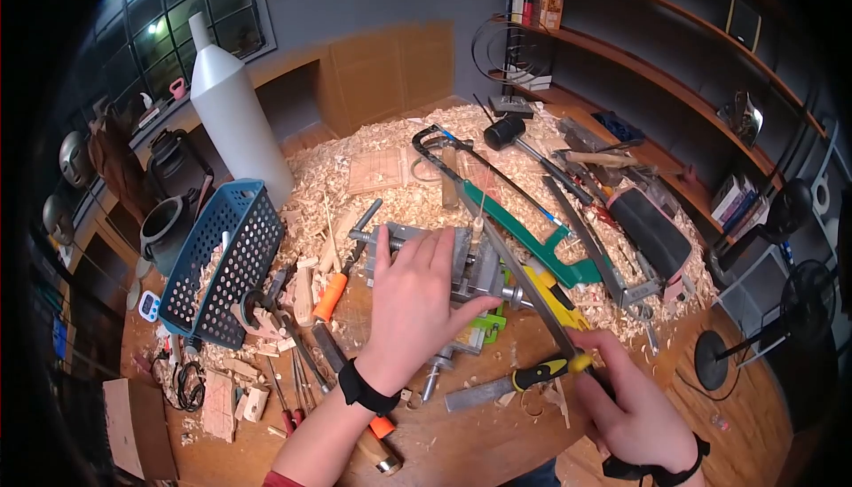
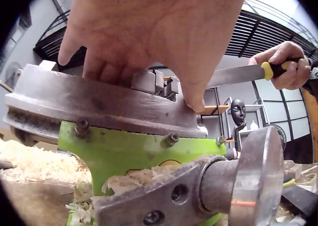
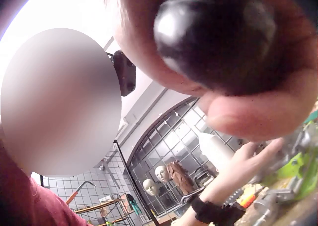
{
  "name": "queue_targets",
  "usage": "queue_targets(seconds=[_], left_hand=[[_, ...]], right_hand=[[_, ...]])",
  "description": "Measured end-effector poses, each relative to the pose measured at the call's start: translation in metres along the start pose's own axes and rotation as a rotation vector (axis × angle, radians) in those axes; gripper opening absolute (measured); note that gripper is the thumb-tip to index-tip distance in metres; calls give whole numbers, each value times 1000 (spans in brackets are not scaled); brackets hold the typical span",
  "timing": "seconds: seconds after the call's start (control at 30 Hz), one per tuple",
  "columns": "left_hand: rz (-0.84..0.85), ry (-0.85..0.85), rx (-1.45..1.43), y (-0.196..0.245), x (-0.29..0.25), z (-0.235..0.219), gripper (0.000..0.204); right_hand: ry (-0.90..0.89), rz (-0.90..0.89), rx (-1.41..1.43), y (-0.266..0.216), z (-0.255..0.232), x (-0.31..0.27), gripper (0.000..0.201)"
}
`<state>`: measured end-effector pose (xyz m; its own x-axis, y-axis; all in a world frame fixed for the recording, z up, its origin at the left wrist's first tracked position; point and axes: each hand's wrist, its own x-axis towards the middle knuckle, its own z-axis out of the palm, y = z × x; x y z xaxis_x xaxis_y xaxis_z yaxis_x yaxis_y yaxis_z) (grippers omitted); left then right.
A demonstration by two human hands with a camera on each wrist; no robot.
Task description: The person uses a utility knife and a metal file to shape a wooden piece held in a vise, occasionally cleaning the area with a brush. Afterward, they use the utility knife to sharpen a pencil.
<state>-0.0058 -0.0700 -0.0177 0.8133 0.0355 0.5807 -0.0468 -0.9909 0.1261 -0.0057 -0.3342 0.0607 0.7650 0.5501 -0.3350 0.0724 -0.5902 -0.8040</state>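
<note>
A grey metal vise (image 1: 382, 265) with a bright green base (image 2: 124, 149) stands on the bench. My left hand (image 1: 413, 296) rests on top of it, fingers straight and thumb spread to the right. My right hand (image 1: 635, 407) grips the black and yellow handle of a long flat file (image 1: 532, 283), whose blade slants up and left past the vise's right side. In the left wrist view the blade (image 2: 236, 78) passes behind my left thumb. The black handle end (image 3: 213, 42) fills the top of the right wrist view. Whether the blade touches anything is hidden.
A green-framed hacksaw (image 1: 524, 239) and a black mallet (image 1: 504, 132) lie among wood shavings behind. A second file (image 1: 479, 394) lies in front of the vise. At left stand a blue basket (image 1: 226, 265) and a tall white bottle (image 1: 235, 114); chisels and wood scraps lie nearby.
</note>
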Motion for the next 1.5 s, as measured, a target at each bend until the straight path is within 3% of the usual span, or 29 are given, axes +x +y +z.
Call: queue_targets(seconds=[0.07, 0.23, 0.33, 0.53, 0.63, 0.7, 0.73, 0.83, 0.87, 0.97, 1.1, 1.13, 1.17, 1.27, 1.3, 1.37, 1.43, 1.5], left_hand=[[-6, 2, -15, 1, 1, 0, 89], [-15, 4, -17, 1, 1, -1, 89], [-21, 27, -8, 0, 0, 1, 89], [-20, 23, -10, 4, 1, 4, 88], [-32, 21, -5, 4, 0, 4, 88], [-45, 15, -10, 3, 0, 5, 89], [-46, 26, -10, 3, 0, 5, 88], [-44, 20, -14, 4, 0, 7, 87], [-58, 14, -11, 5, 0, 7, 86], [-64, 12, -25, 4, -1, 8, 84], [-77, 22, -22, 3, -1, 10, 84], [-75, 28, -23, 4, -1, 10, 84], [-66, 30, -23, 4, -2, 10, 84], [-71, 32, -4, 5, -1, 12, 86], [-65, 31, -9, 6, -2, 13, 86], [-66, 29, -19, 4, -1, 13, 84], [-59, 37, -5, 4, -1, 14, 87], [-64, 43, 17, 2, -1, 16, 90]], right_hand=[[29, -129, 11, -4, 5, 18, 45], [3, 18, -27, -19, 17, 19, 48], [63, -30, 30, -8, 28, -10, 45], [129, -169, -8, -24, 39, 36, 43], [131, -186, -26, -25, 42, 16, 42], [87, 21, -25, -24, 51, -20, 44], [185, -151, -75, -27, 60, -28, 49], [136, -161, 40, -21, 65, -8, 46], [302, -380, -44, -6, 75, 14, 48], [219, -211, 25, -26, 73, 40, 48], [159, -205, 29, -17, 83, -12, 50], [445, -419, -212, -12, 101, -16, 50], [441, -415, -208, -6, 102, -16, 50], [97, -36, 167, -38, 82, 7, 57], [104, -32, 169, -39, 84, 15, 57], [181, -195, 162, -30, 89, 35, 59], [193, -164, 110, -24, 98, 9, 60], [295, -410, 14, -24, 109, -14, 60]])
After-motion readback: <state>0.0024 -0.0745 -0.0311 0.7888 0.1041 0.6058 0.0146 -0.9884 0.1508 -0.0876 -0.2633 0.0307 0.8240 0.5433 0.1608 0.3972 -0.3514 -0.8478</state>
